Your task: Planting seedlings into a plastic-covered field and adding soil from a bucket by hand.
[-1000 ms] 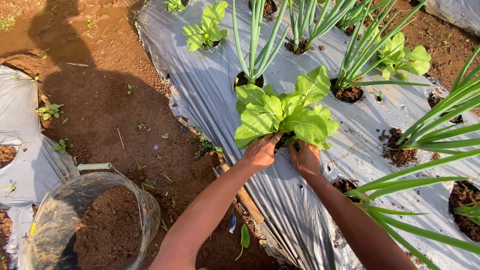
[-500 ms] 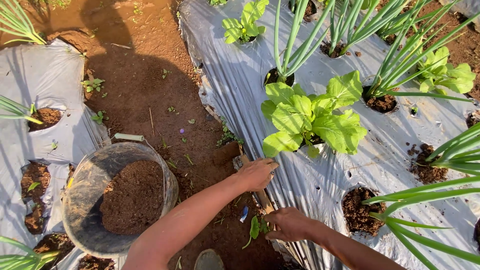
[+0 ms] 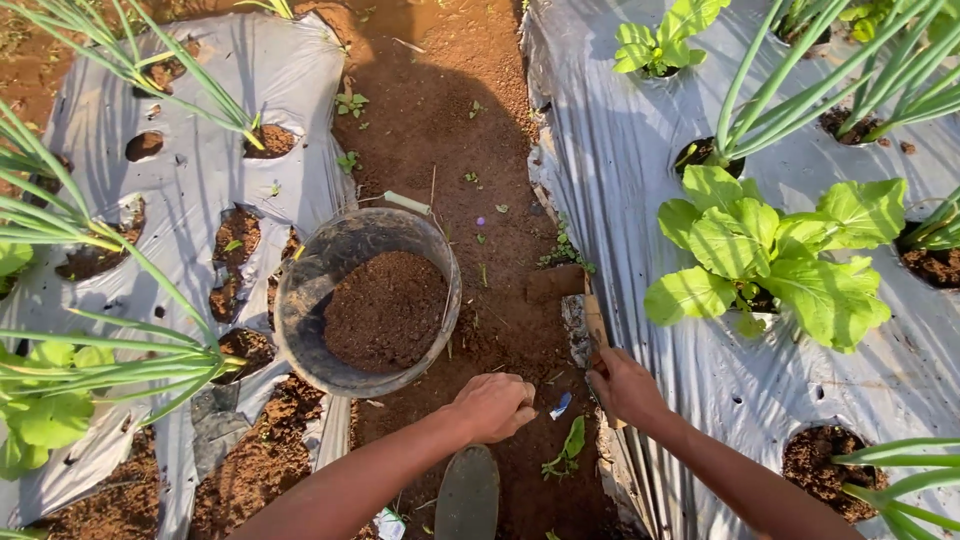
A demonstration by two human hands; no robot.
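Observation:
My left hand is curled into a fist low over the bare soil path, just below a grey bucket half full of brown soil. Nothing shows in its fingers. My right hand is closed around the lower end of a wooden-handled tool, which lies along the edge of the silver plastic mulch; its flat brown blade rests on the path. A broad-leafed green plant grows from a hole in the mulch to the right of that hand.
Green onion stalks rise from holes on the right bed, and more on the left bed. A second leafy plant stands at the back. A dark sandal tip and a blue scrap lie on the path.
Both hands have left the base of the leafy plant and drawn back to the path. The right hand closed on the tool handle. The view swung left, bringing the bucket to the centre.

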